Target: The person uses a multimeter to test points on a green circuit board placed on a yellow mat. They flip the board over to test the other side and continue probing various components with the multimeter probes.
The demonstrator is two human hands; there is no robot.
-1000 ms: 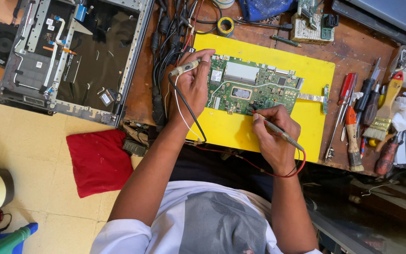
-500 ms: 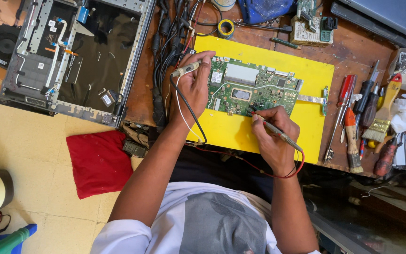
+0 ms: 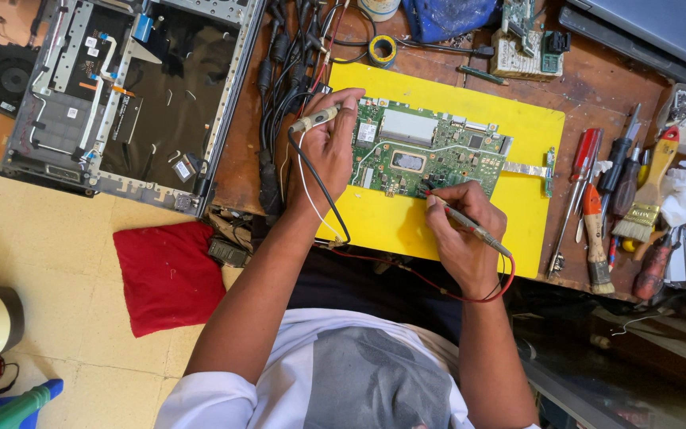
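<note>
Head view: your right hand (image 3: 460, 238) pinches a red probe (image 3: 466, 225) onto the green circuit board (image 3: 426, 151) on the yellow mat (image 3: 533, 127); your left hand (image 3: 329, 143) grips a second probe (image 3: 314, 119) at the board's left edge

Bare strips of the yellow rectangular mat (image 3: 454, 91) lie open above and below the green circuit board (image 3: 426, 151). To the right, a crowded row of screwdrivers and brushes (image 3: 597, 199) blocks the way — to the left, a bundle of black cables (image 3: 279, 87) and the opened grey laptop chassis (image 3: 132, 95). A small yellow tape roll (image 3: 381, 50) sits just beyond the mat's top edge.
</note>
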